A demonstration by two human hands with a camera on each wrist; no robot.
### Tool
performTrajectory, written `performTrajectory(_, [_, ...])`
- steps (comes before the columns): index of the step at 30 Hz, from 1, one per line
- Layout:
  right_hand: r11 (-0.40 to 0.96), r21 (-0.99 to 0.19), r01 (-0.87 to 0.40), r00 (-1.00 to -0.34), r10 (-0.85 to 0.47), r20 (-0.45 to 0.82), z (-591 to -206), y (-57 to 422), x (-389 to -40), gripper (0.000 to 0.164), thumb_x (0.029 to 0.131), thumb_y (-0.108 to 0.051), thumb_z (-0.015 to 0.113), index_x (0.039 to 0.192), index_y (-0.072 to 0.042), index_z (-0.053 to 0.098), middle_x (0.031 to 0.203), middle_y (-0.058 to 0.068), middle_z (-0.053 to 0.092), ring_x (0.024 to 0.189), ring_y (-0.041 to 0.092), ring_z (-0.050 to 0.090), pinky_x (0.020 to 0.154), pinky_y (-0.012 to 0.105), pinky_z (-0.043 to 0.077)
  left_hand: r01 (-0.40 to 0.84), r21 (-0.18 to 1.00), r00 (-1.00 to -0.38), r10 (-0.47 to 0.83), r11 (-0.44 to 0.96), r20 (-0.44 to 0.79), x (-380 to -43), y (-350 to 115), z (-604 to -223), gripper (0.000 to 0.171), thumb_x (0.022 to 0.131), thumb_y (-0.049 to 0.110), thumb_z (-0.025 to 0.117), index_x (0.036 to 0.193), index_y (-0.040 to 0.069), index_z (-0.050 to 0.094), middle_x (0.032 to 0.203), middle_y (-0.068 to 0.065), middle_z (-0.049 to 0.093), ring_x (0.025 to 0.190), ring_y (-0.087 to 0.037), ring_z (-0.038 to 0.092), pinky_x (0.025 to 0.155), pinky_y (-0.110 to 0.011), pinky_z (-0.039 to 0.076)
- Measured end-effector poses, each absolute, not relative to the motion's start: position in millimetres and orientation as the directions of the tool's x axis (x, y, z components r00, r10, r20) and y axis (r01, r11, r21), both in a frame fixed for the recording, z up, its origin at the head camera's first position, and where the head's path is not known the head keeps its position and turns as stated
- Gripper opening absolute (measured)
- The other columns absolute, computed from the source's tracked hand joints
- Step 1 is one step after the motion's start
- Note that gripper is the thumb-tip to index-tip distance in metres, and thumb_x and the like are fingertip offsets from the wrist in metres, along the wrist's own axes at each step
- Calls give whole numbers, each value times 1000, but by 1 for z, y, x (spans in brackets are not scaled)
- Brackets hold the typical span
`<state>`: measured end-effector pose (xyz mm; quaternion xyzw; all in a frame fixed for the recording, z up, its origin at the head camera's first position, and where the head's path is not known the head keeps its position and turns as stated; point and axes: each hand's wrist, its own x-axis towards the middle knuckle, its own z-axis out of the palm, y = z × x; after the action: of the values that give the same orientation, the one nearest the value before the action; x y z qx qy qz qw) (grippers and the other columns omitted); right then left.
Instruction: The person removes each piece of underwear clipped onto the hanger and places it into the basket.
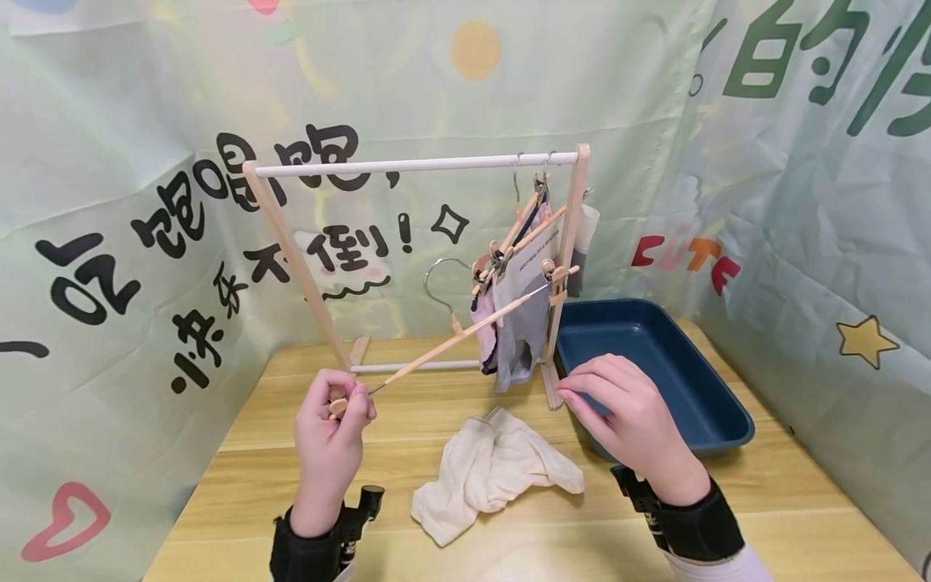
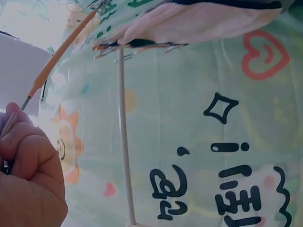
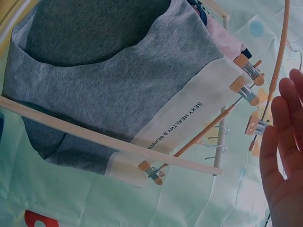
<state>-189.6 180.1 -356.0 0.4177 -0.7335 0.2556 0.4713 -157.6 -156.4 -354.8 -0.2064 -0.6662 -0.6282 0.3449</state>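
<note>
My left hand [image 1: 334,420] pinches one clip end of a wooden-coloured clip hanger [image 1: 436,349]. This hanger slants up to the right, its metal hook upward and its far clip [image 1: 558,276] in front of the rack's right post. No garment hangs from it. My right hand [image 1: 618,412] is apart from it, below that clip and beside the blue basin, holding nothing; its fingers [image 3: 279,137] look nearly straight in the right wrist view. Between the hands, a crumpled cream cloth garment [image 1: 494,473] lies on the table.
A small drying rack [image 1: 414,164] stands behind the hands. Grey underwear [image 3: 104,80] with a white lettered waistband and a pink garment [image 1: 486,319] hang on clip hangers at its right end. The dark blue basin [image 1: 727,396] sits right, on the wooden table [image 1: 269,477]. Printed cloth surrounds everything.
</note>
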Motion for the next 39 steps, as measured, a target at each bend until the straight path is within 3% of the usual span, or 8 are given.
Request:
performTrajectory(8, [525,8,-851,-234,-392,890,-358,179,-190,36,107,-35,56,92,-9,77,88,-1,71,84,16,63,86,28,47,728,682,-657,-216,68,722,-156,-165,-352,9,95,-13,52,89,-12,46,81,5,59,62,-4,60,44,-16,44])
performTrajectory(12, [530,1,-848,-242,-388,889,-359,178,-190,37,107,-36,56,92,-9,77,88,-2,71,84,16,63,85,28,47,758,652,-629,-237,25,741,-155,-170,-350,9,95,-14,51,89,-15,44,82,4,59,63,-4,61,50,-13,48])
performTrajectory(18, [529,-4,-848,-252,-396,883,-360,177,-191,36,108,-36,55,92,-11,76,88,-2,71,84,15,63,85,27,46,747,665,-637,-301,-12,710,-151,-176,-347,13,96,-11,52,88,-16,43,82,3,60,63,-5,61,58,-15,54])
performTrajectory(30, [525,7,-851,-239,-400,885,-362,173,-193,36,108,-36,55,90,-12,75,88,-3,70,82,15,63,83,29,47,722,691,-626,-416,10,660,-148,-187,-342,11,96,-5,55,86,-1,52,80,0,59,62,-8,61,59,-16,56])
performTrajectory(39, [521,12,-854,-235,-406,883,-363,173,-195,34,107,-35,56,91,-11,75,88,-2,71,83,16,64,83,30,48,720,693,-595,-521,-9,612,-151,-198,-342,10,95,-5,56,86,1,57,78,-4,57,62,-11,59,57,-17,53])
